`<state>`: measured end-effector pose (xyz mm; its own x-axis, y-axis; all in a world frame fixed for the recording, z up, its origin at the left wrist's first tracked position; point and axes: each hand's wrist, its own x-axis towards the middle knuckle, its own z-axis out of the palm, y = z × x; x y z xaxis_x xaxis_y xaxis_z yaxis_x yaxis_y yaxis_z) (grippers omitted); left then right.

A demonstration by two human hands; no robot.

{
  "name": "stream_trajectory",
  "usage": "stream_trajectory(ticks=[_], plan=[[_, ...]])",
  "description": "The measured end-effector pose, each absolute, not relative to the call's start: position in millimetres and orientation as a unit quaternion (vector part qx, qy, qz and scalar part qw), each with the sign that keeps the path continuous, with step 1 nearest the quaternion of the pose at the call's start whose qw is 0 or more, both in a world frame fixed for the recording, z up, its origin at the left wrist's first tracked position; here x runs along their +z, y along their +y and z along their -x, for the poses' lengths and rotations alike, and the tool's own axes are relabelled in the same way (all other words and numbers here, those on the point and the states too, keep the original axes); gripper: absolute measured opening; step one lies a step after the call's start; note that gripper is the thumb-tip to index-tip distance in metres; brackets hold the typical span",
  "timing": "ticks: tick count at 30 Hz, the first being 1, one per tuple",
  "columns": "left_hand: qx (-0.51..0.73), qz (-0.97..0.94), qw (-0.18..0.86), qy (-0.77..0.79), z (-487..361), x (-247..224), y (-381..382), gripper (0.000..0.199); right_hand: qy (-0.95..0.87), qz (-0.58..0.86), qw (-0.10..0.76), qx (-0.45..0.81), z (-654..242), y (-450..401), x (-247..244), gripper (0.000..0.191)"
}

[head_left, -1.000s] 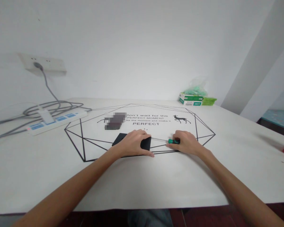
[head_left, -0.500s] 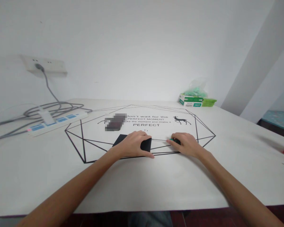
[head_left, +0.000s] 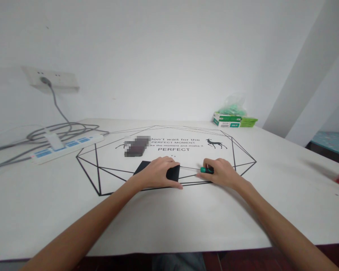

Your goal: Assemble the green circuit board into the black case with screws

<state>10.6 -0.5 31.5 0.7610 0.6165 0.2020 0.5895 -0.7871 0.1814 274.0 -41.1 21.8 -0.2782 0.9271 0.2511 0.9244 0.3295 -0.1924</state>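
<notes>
My left hand (head_left: 161, 172) is closed over a flat black box (head_left: 173, 173), thumb along the near side and fingers over the far side. The box lies on the table, its middle hidden under the hand. To the right, my right hand (head_left: 222, 172) grips the green-and-black handle of a screwdriver (head_left: 206, 170). The thin shaft points left and reaches the box's right side. Whether the tip sits in a screw is too small to tell.
A dark pixelated object (head_left: 135, 146) lies beyond the box. On the left is a white power strip (head_left: 69, 147) with coiled grey cables (head_left: 64, 130). Green-and-white boxes (head_left: 226, 120) and a plastic bag (head_left: 234, 106) stand at the back right. The table's front edge (head_left: 158, 254) is near me.
The fingers of my right hand have shifted on the screwdriver handle, showing more of its green end. My left hand and the black box stay in place. The view has shifted slightly.
</notes>
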Motion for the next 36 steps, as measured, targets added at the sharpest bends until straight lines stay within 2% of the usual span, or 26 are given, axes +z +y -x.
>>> stream_trajectory(ticks=[10, 20, 28, 36], plan=[[0.118, -0.937, 0.052, 0.324, -11.2, 33.2, -1.0, 0.080, -0.804, 0.568, 0.176, -0.008, -280.4, -37.3, 22.1, 0.040], [0.115, -0.937, 0.056, 0.325, -11.7, 35.1, -2.7, 0.079, -0.796, 0.581, 0.164, 0.036, -275.4, -39.2, 19.8, 0.026], [0.123, -0.937, 0.058, 0.322, -9.9, 32.9, -0.9, 0.080, -0.798, 0.575, 0.176, 0.016, -273.6, -40.0, 22.3, 0.043], [0.114, -0.937, 0.061, 0.325, -11.1, 35.3, -1.5, 0.081, -0.797, 0.575, 0.184, 0.004, -274.7, -36.7, 17.5, 0.032]])
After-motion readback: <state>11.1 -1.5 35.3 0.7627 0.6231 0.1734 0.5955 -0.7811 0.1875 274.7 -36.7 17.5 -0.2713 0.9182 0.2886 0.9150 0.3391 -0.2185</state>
